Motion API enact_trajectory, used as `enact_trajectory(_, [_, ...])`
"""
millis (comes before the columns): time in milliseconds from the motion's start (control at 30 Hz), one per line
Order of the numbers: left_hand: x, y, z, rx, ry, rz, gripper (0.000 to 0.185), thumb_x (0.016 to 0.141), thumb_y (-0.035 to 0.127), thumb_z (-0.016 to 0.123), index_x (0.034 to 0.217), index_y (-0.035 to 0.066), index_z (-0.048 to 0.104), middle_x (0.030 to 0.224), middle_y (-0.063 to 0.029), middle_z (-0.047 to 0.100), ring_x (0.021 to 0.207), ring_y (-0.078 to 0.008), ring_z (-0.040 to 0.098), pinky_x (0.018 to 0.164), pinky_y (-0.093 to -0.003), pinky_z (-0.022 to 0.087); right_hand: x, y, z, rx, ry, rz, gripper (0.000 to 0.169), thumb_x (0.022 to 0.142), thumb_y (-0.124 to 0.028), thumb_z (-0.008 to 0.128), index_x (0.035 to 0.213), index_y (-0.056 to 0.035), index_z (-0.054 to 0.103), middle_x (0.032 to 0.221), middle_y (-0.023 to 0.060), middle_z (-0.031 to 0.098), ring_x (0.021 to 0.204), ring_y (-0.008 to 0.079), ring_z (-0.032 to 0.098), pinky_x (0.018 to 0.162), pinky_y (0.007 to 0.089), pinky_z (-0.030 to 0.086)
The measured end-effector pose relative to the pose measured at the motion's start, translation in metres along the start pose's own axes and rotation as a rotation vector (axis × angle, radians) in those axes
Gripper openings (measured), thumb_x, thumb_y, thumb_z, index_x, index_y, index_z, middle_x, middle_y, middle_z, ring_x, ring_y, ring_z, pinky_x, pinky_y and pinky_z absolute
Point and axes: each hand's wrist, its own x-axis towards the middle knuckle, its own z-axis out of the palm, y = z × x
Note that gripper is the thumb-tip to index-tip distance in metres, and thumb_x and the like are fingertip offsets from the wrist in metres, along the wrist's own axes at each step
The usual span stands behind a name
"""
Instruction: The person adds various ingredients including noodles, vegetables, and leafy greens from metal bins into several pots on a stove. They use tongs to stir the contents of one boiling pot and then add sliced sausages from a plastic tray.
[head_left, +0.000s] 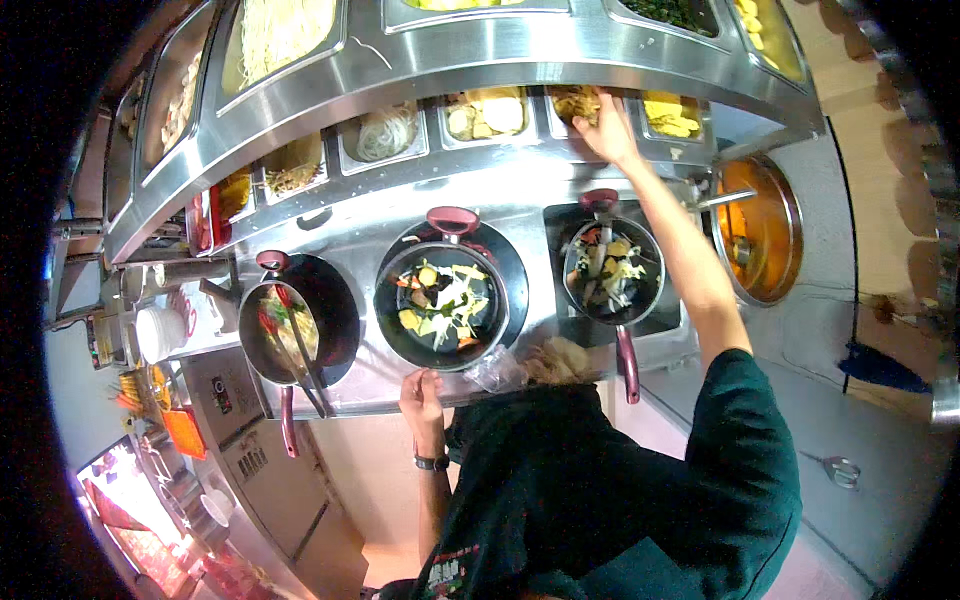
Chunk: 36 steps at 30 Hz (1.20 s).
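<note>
My right hand (604, 129) reaches into a steel container of brown shredded food (574, 106) under the metal shelf; its fingertips are partly among the food, and whether they grip any is unclear. My left hand (422, 390), with a dark band at the wrist, is by the counter's front edge, fingers curled, just below the middle pan (442, 307). That pan holds chopped vegetables and yellow pieces. Similar food lies in the right pan (613, 271). The left pan (279, 334) contains food in liquid, with red-tipped tongs (291, 337) resting in it.
Steel containers of noodles (384, 135), pale round slices (486, 116) and yellow pieces (670, 116) line the back. A large pot of orange liquid (757, 229) stands right. White bowls (160, 334) are stacked left. A clear plastic bag (496, 370) lies near the middle pan.
</note>
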Motion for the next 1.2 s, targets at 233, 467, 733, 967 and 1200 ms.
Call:
enact_trajectory(233, [-0.005, 0.022, 0.007, 0.007, 0.07, -0.11, 0.024, 0.098, 0.019, 0.056, 0.109, -0.002, 0.054, 0.09, -0.0074, 0.061, 0.083, -0.0122, 0.062, 0.078, -0.0278, 0.054, 0.101, 0.092, 0.077, -0.432, -0.418, 0.282, 0.073, 0.084, -0.046, 0.063, 0.143, -0.0112, 0.038, 0.149, 0.0178, 0.035, 0.136, 0.0333, 0.036, 0.114, 0.0409, 0.029])
enact_trajectory(467, [0.005, 0.033, 0.032, 0.133, 0.065, -0.084, 0.025, 0.096, 0.02, 0.056, 0.103, -0.004, 0.059, 0.088, -0.0105, 0.065, 0.081, -0.0159, 0.063, 0.07, -0.0281, 0.054, 0.088, 0.087, 0.081, -0.34, -0.268, 0.133, 0.071, 0.083, -0.047, 0.062, 0.14, -0.0094, 0.041, 0.146, 0.0185, 0.039, 0.135, 0.0334, 0.037, 0.113, 0.0425, 0.03])
enact_trajectory(733, [0.012, 0.033, 0.033, 0.064, -0.015, -0.092, 0.022, 0.096, 0.018, 0.057, 0.106, -0.002, 0.057, 0.095, -0.0098, 0.066, 0.084, -0.0154, 0.064, 0.074, -0.0281, 0.054, 0.065, 0.074, 0.028, -0.185, -0.463, 0.099, 0.052, 0.075, -0.031, 0.067, 0.124, -0.0116, 0.061, 0.122, 0.0186, 0.062, 0.11, 0.0337, 0.06, 0.098, 0.0379, 0.046])
enact_trajectory(967, [0.017, 0.031, 0.034, 0.094, -0.091, -0.037, 0.021, 0.097, 0.019, 0.057, 0.105, 0.0, 0.057, 0.093, -0.0092, 0.066, 0.082, -0.0154, 0.063, 0.073, -0.0277, 0.053, 0.083, 0.111, 0.069, -0.399, -0.595, 0.144, 0.074, 0.078, -0.029, 0.06, 0.146, -0.0236, 0.033, 0.138, 0.0169, 0.051, 0.128, 0.0386, 0.046, 0.109, 0.0555, 0.031])
enact_trajectory(1200, [0.006, 0.032, 0.029, 0.118, -0.036, -0.053, 0.022, 0.097, 0.02, 0.055, 0.103, -0.001, 0.058, 0.094, -0.0098, 0.066, 0.082, -0.0159, 0.064, 0.073, -0.0289, 0.054, 0.084, 0.072, 0.05, -0.357, -0.454, 0.096, 0.046, 0.083, -0.039, 0.06, 0.124, -0.018, 0.061, 0.132, 0.0115, 0.057, 0.123, 0.0307, 0.052, 0.104, 0.0424, 0.039])
